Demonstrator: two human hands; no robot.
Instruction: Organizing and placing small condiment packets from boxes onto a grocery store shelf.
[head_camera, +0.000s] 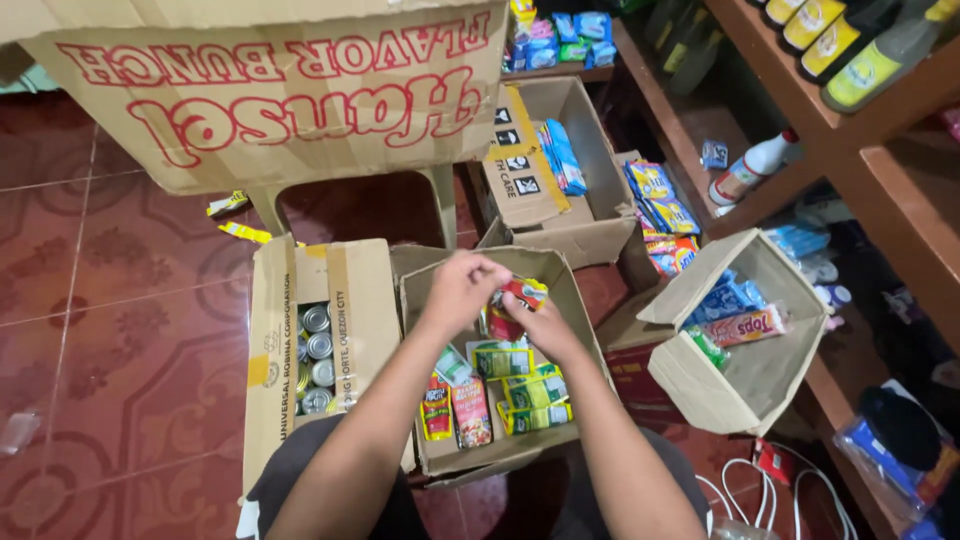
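Both my hands meet over an open cardboard box (420, 300) between my knees. My left hand (462, 288) and my right hand (535, 322) together grip a small red and yellow sachet pack (523, 293) above the box. Inside the box lie green and yellow sachet strips (535, 395) and red sachets (470, 412). To the left, a second open box (270, 350) holds several silver tin cans (316, 358).
A large printed carton (270, 90) rests on a plastic stool ahead. Another open box (590, 215) stands behind, and a tilted box with snack packs (700, 385) at right. Wooden shelves (850, 130) with bottles run along the right. White cables (770, 490) lie on the red tiled floor.
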